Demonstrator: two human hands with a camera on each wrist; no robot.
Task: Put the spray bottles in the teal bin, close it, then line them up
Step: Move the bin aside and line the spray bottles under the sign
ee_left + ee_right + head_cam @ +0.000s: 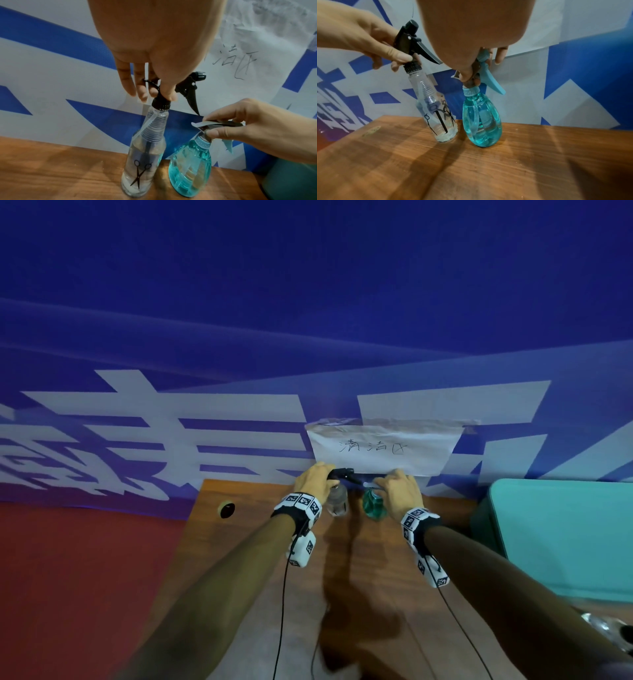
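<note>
A clear spray bottle (337, 499) (145, 159) (436, 117) with a black trigger head and scissors print stands at the table's far edge. My left hand (317, 479) (152, 86) (368, 44) grips its black neck from above. Close to its right stands a teal spray bottle (373, 505) (190, 171) (481, 121) with a light blue trigger. My right hand (397, 491) (471, 75) (240, 124) pinches its spray head. Both bottle bases touch the wooden table (471, 169). The teal bin (565, 535) sits at the right with its lid shut.
A blue and white banner wall (171, 440) rises right behind the bottles, with a handwritten paper sign (380, 450) taped to it. A round cable hole (226, 509) is in the table's left part. Wrist cables hang along both forearms.
</note>
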